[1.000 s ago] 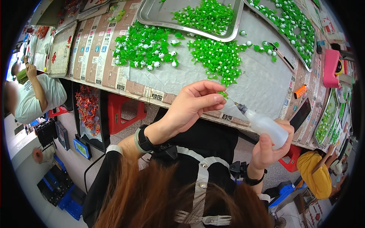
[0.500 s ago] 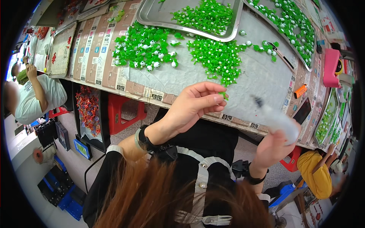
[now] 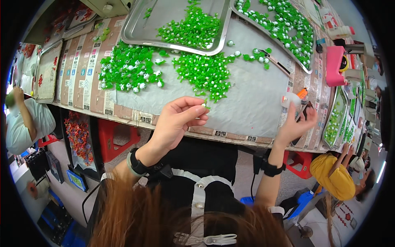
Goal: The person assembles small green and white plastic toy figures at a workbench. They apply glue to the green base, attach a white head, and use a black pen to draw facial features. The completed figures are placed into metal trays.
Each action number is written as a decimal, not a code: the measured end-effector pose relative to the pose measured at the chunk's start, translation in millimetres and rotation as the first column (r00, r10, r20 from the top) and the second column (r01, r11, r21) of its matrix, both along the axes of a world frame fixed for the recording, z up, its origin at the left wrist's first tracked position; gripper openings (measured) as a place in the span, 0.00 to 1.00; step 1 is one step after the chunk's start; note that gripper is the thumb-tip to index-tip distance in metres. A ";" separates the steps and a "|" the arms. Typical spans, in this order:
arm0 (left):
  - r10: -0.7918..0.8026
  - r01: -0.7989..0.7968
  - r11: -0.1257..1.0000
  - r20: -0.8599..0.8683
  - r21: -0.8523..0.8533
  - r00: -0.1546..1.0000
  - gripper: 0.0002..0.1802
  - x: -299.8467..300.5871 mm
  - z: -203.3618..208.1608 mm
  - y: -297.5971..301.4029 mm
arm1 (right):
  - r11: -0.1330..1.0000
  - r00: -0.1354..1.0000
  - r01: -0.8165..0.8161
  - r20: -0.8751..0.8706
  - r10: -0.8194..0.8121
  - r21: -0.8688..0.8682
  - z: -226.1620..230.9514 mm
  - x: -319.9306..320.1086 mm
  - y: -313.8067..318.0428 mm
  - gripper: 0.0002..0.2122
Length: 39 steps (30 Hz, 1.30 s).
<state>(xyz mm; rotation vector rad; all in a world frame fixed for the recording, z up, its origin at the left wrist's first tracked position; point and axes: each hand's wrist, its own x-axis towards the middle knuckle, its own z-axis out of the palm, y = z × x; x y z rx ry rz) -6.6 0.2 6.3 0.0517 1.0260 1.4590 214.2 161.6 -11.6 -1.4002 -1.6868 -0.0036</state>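
My left hand (image 3: 180, 119) is above the table's near edge, thumb and fingertips pinching a small green plastic piece (image 3: 205, 106) with a white spot. At the right, my right hand (image 3: 297, 125) is raised with its fingers apart and curled, and nothing shows between them. Just beyond its thumb is a translucent white squeeze bottle (image 3: 291, 99), partly covered by the hand; I cannot tell whether they touch. Ahead of my left hand lies a heap of small green pieces with white spots (image 3: 205, 74). Left of it spreads a pile of green pieces with white eyeball-like balls (image 3: 131, 68).
A metal tray (image 3: 135, 33) of green pieces stands at the back; another tray (image 3: 309, 71) holds eyeball pieces at back right. A black-tipped tool (image 3: 276, 64), an orange lighter (image 3: 303, 93) and a pink tape dispenser (image 3: 334, 66) lie rightward. Co-workers sit at both sides.
My right hand had the squeeze bottle in its grip; now its fingers are apart and the bottle is on the table's right side. The left hand still pinches its piece. The view has shifted.
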 end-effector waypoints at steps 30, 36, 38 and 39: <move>-0.226 0.250 0.968 -0.347 0.023 0.910 0.10 16.0 17.6 1.9 | 0.122 0.328 -0.925 -0.917 -0.226 -0.360 43.0 -57.8 -80.9 0.09; -0.238 0.273 0.962 -0.529 -0.012 0.815 0.09 21.3 20.6 1.1 | 0.243 0.453 -0.864 -0.892 -0.008 -0.441 41.2 -55.9 -89.2 0.08; -0.228 0.282 0.960 -0.593 -0.002 0.772 0.08 22.4 21.1 1.7 | 0.240 0.463 -0.862 -0.886 0.012 -0.447 42.3 -54.1 -89.9 0.07; -0.225 0.284 0.959 -0.618 -0.004 0.753 0.08 22.6 22.1 2.1 | 0.241 0.468 -0.859 -0.883 0.015 -0.451 42.8 -53.5 -90.0 0.07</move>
